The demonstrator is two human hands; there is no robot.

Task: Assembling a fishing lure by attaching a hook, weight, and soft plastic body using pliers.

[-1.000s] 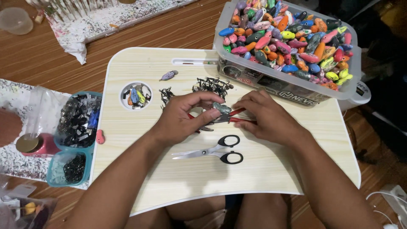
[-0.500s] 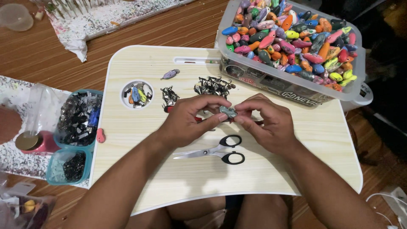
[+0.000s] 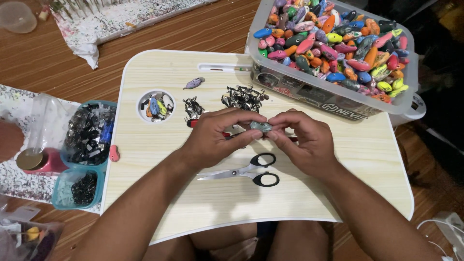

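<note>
Both hands meet over the middle of the desk [image 3: 145, 193], the left hand [image 3: 217, 137] and right hand [image 3: 302, 140] pinching a small grey lure [image 3: 261, 127] between their fingers, with the scissors [image 3: 244, 171] lying just near for easy reach.

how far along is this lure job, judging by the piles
Hard to call any lure finished: one small purple lure lies apart on the lap desk. In hand: the left hand and right hand pinch a grey-green lure body. Left: a clear bin heaped with coloured bodies, and a hook pile.
</note>
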